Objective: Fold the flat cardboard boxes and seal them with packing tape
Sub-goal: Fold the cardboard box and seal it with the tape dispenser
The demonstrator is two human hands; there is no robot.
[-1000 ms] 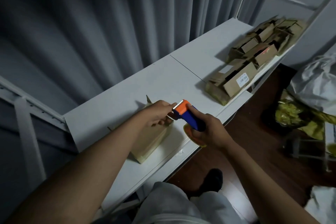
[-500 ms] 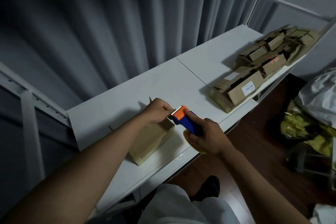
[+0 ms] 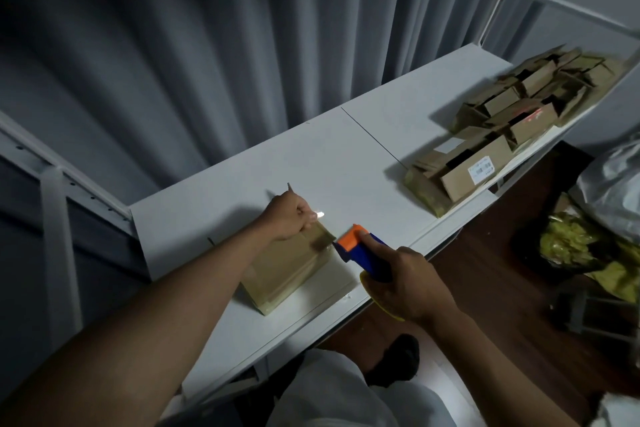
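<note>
A folded brown cardboard box (image 3: 291, 267) lies on the white shelf (image 3: 346, 163) in front of me. My left hand (image 3: 289, 217) sits at the box's far end and pinches the free end of the packing tape (image 3: 320, 215), which glints. My right hand (image 3: 403, 284) grips the blue handle of an orange and blue tape dispenser (image 3: 360, 250), its orange head at the box's right corner. A strip of tape runs from the dispenser across the box end to my left fingers.
A heap of cardboard boxes (image 3: 502, 128) covers the right part of the shelf. Grey curtains hang behind. A white frame post (image 3: 59, 218) stands at the left. On the dark floor at the right lie yellow bags (image 3: 581, 250) and a white bag (image 3: 616, 184).
My hands have drawn apart: the dispenser has slid back toward the shelf's front edge while my left hand holds the tape end, so a length of tape now stretches over the box.
</note>
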